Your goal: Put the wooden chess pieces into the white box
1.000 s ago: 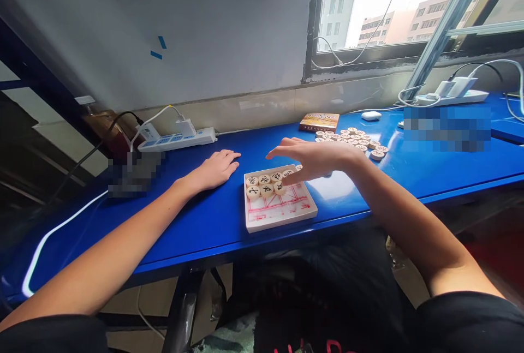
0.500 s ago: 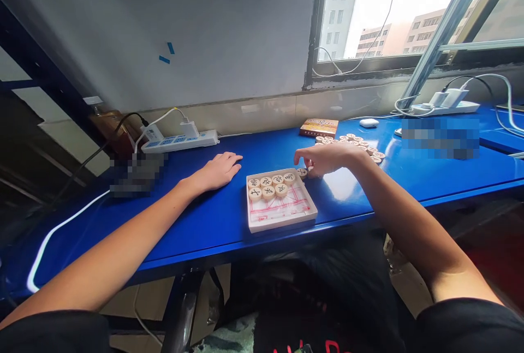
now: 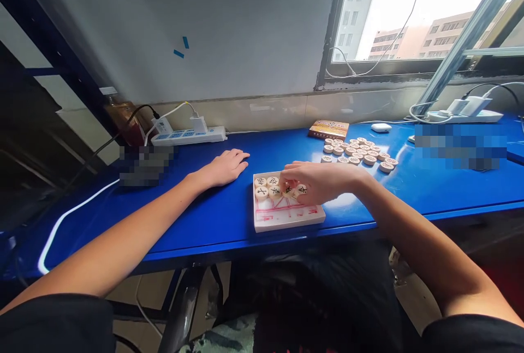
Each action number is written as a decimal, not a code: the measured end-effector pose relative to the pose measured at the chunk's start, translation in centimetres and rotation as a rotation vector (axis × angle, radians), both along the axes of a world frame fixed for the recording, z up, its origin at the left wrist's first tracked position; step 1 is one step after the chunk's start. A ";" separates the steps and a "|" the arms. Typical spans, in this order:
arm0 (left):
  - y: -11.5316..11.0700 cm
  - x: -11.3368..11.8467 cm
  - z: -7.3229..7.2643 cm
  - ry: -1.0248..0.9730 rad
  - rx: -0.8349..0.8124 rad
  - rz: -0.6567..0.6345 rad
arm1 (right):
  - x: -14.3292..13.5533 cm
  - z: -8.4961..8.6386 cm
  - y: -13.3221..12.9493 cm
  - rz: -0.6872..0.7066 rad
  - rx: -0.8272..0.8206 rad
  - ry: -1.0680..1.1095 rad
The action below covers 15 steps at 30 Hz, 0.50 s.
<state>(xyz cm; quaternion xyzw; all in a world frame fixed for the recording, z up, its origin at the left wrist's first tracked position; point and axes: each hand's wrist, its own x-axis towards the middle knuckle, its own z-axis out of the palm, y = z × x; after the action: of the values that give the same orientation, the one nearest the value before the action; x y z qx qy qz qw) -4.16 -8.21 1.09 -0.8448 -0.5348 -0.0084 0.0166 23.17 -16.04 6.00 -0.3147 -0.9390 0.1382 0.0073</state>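
My right hand [image 3: 317,181] is over the right side of a shallow white box [image 3: 289,227], its fingers closed around a round wooden Chinese chess piece [image 3: 302,189]. Rows of several like pieces with black characters [image 3: 262,193] lie face up along the far part of the box. My hand hides some of them. Red lines show on the box floor at the near side. To the left of the box, my left hand [image 3: 228,167] rests flat on the blue table with its fingers stretched out, holding nothing. Behind my right hand a loose group of Chinese chess pieces [image 3: 362,151] is spread on the table.
A brown printed box lid [image 3: 328,129] lies behind the loose pieces, with a small white case [image 3: 381,127] to its right. Power strips with plugs stand at the back left [image 3: 188,136] and back right [image 3: 466,117]. The blue table's [image 3: 184,233] front edge runs just before the white box.
My right hand has moved from the table beyond the box's far right corner to over the box, bringing a chess piece. My left hand stays resting on the table. The view has shifted slightly.
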 end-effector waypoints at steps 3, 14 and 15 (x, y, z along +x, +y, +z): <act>0.1 -0.1 -0.1 -0.012 0.009 0.001 | 0.1 -0.6 0.4 -0.024 0.118 -0.008; 0.4 -0.3 -0.4 -0.015 0.024 -0.014 | 3.1 -0.1 2.7 -0.172 0.064 0.083; 0.4 -0.3 -0.4 -0.008 0.023 -0.011 | 3.5 -0.1 3.0 -0.216 0.073 0.063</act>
<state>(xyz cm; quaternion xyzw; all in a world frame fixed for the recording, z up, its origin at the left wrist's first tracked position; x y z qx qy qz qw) -4.47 -7.77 0.67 -0.8475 -0.5299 -0.0182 0.0240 26.64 -13.00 5.93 -0.4093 -0.9033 0.1120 0.0633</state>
